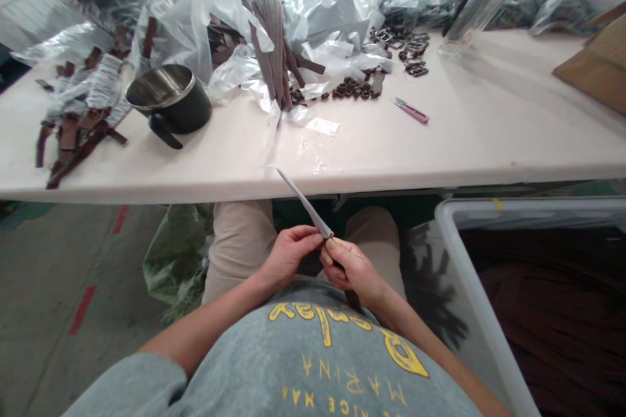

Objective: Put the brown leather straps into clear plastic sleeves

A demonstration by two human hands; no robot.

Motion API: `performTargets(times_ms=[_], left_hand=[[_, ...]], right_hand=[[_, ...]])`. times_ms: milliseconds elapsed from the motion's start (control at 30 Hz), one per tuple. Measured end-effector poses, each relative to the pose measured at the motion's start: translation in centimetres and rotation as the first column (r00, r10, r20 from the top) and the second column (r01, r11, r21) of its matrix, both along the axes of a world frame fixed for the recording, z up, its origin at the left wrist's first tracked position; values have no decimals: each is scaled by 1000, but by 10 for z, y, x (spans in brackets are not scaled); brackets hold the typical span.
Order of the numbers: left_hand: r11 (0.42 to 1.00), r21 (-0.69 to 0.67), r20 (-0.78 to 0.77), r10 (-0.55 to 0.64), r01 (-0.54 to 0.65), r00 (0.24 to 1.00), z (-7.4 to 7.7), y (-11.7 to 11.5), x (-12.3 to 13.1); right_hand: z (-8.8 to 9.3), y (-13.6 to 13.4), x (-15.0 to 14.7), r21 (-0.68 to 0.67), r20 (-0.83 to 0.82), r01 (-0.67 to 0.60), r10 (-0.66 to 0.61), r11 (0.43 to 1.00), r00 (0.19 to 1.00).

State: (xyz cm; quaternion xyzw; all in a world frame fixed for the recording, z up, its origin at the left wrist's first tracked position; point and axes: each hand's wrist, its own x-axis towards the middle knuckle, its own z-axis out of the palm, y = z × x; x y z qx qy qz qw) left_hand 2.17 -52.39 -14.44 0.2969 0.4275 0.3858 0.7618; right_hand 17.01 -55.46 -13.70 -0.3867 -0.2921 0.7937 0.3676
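In front of my belly I hold a narrow strap (308, 208), its pale grey face up and its thin far end pointing at the table edge. My left hand (293, 251) is closed, thumb and forefinger pinching the strap's near part from the left. My right hand (352, 267) is closed round it from the right, thumb on top. A short dark brown piece hangs below my right hand. What lies between the fingertips is mostly hidden.
On the white table (220, 169) are a black mug (190, 111), brown straps (73, 137), a standing strap bundle (276, 45), small brown rings (355, 88), buckles (413, 52), pink thread snips (411, 111) and a clear bottle (482, 3). A plastic bin (469, 273) with brown strips stands right.
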Motion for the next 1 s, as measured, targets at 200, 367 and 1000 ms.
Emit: performTargets(times_ms=[200,367,1000], left_hand=[[997,45,-26,-66,67,997,3,-1,-6],[994,-69,92,93,-87,991,4,-1,-2],[985,-157,97,-54,69,994,-5,1,2]], right_hand=[[-1,0,1,233,299,28,-99,972,949],[5,2,0,411,484,-81,-142,908,864],[13,2,-4,302,946,-448,-206,841,250]])
